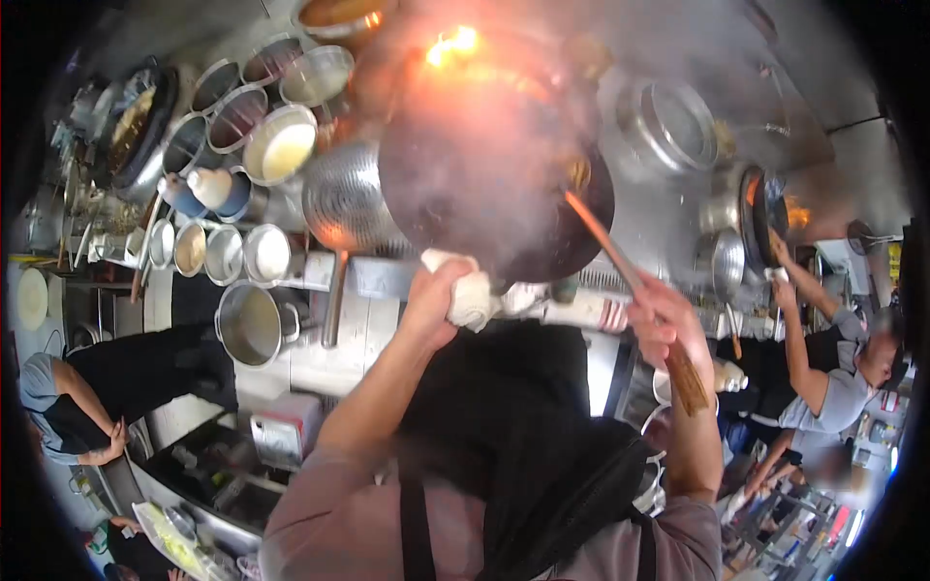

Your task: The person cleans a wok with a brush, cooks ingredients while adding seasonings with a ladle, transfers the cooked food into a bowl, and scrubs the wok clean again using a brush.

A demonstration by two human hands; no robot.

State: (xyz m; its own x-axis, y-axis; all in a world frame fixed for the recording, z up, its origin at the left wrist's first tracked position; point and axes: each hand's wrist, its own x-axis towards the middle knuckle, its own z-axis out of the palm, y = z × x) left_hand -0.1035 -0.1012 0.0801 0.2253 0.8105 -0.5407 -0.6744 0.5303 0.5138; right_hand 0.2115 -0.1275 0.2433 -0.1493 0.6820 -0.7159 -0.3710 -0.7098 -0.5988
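Steam rises from a large dark wok [417, 194] in the upper middle, with flames [453, 46] at its far edge. My left hand [431, 302] is wrapped round a folded white cloth [470, 298] at the wok's near side; whatever handle is under the cloth is hidden. To the right, my right hand [666, 315] grips the wooden handle of a long cooking tool [605, 237]. That tool slants up and left into the wok, where its head is partly lost in steam. The wok's contents are blurred.
Several sauce containers [281, 145] and small bowls [266, 254] line the left, beside a perforated strainer [354, 198] and a metal pot [254, 324]. A round metal pan [678, 126] sits right of the wok. Co-workers [823, 387] [73, 397] stand at both sides.
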